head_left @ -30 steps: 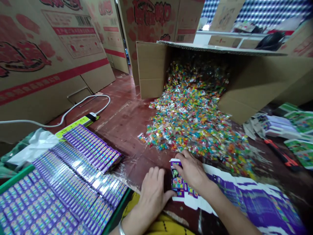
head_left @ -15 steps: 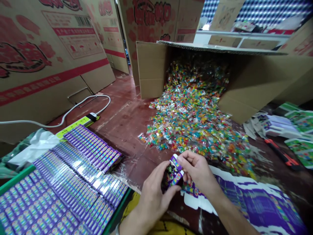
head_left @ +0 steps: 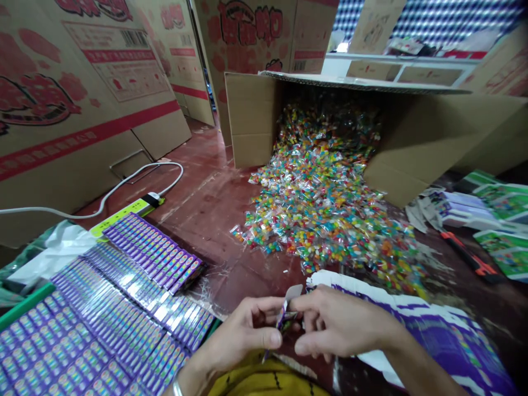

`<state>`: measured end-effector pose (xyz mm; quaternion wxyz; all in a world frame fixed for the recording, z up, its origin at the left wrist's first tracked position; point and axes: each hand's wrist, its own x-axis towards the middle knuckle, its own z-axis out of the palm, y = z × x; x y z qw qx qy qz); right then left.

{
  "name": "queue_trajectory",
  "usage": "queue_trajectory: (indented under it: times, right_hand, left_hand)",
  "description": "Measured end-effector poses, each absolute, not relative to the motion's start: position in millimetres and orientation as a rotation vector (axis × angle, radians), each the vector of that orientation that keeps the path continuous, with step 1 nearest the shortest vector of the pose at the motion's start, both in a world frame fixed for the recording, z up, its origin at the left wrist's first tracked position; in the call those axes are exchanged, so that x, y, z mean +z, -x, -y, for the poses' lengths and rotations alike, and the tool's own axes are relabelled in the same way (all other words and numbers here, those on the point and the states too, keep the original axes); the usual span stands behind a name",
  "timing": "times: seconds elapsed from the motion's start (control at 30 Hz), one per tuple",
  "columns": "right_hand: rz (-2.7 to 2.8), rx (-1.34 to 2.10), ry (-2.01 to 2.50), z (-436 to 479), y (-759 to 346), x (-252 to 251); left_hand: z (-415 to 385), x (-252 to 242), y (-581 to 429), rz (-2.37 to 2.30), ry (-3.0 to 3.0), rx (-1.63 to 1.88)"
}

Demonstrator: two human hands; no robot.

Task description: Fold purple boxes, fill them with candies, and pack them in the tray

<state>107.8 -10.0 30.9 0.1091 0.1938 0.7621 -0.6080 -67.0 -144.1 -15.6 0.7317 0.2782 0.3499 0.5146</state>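
A small purple candy box (head_left: pixel 282 319) is turned almost edge-on between my hands, with a white end flap sticking up. My left hand (head_left: pixel 247 333) is closed on it, thumb in front and fingers behind. My right hand (head_left: pixel 334 322) has its fingers curled against the box's right side, the index finger by the flap; its thumb stands a little apart. What lies under the curled fingers is hidden. Flat purple cartons (head_left: pixel 429 335) with white flaps lie fanned out beneath and beyond my right forearm. Past my hands spreads a heap of clear candy packets (head_left: pixel 325 203).
The packets spill from a cardboard box (head_left: pixel 251 118) lying on its side. At left, a green-edged tray (head_left: pixel 25 308) holds rows of filled purple boxes (head_left: pixel 119 308). Behind it lies a yellow-green power strip (head_left: pixel 127 214) with a white cable. A red-black cutter (head_left: pixel 470 254) lies at right.
Both hands have come lower and nearer to me. The box has turned from showing its printed face to nearly edge-on, and my right hand has rolled over beside it.
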Motion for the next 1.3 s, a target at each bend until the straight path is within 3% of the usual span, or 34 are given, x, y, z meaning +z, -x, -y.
queue_trajectory:
  times: [0.2, 0.4, 0.5, 0.63, 1.07, 1.23, 1.3]
  right_hand:
    - [-2.494, -2.11, -1.242, 23.9, -100.3, 12.2]
    - [-2.911, -1.834, -1.354, 49.4, -84.4, -19.9]
    - [-2.861, -1.896, -1.487, 55.4, -78.6, -30.8]
    - [-2.746, -2.174, -1.544, 56.3, -75.5, -37.2]
    - [-3.164, -1.847, -1.182, 47.4, -80.0, -34.8]
    - [-2.886, -2.35, -1.207, 45.5, -73.5, -35.8]
    - [-2.928, -2.335, -1.155, 43.1, -72.1, -32.6]
  left_hand:
    - [141.0, -21.3, 64.6, -0.955, -0.451, 1.392]
    - [134.9, -37.5, 46.7, -1.195, -0.352, 1.6]
    - [134.1, -41.0, 42.1, -1.392, -0.379, 1.76]
    - [137.5, -37.5, 42.7, -1.457, -0.478, 1.803]
    - [147.3, -28.4, 62.6, -1.237, -0.815, 1.433]
    - [147.4, -33.8, 58.3, -1.22, -0.644, 1.616]
    - [147.4, -35.3, 58.5, -1.208, -0.584, 1.658]
